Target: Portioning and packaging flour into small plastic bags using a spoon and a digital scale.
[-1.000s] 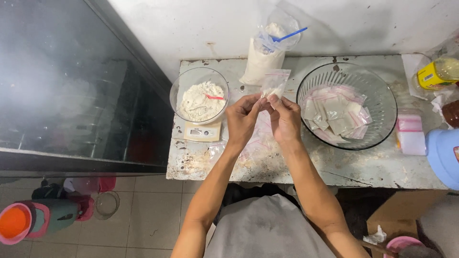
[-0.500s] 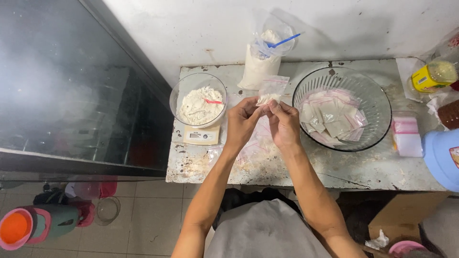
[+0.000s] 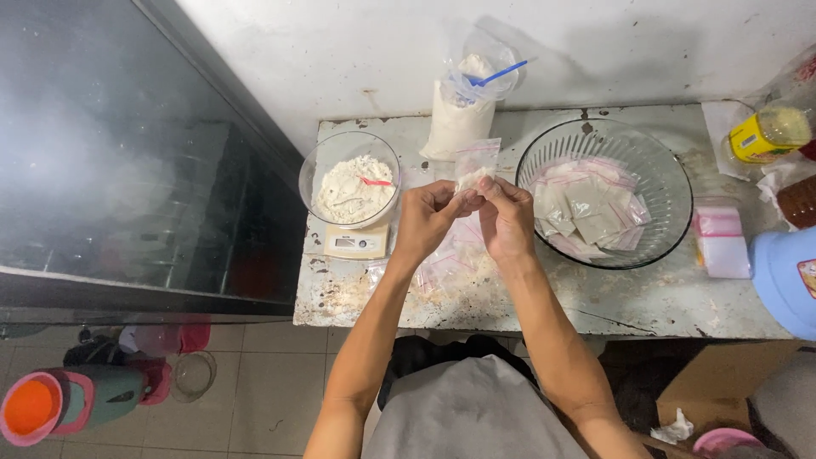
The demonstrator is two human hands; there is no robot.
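Over the surface (image 3: 646,297): both hands as before, pinching one small bag (image 3: 474,164)
left hand (image 3: 422,219): grip still clamped on the bag's bottom edge; barely shifted
right hand (image 3: 507,217): same; fingers closed on it

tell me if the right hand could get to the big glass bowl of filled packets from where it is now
Probably yes. The right hand is just beside the big glass bowl, with nothing standing between them on the table. But both it and the left hand are pinching a small plastic packet, so it would have to let go first.
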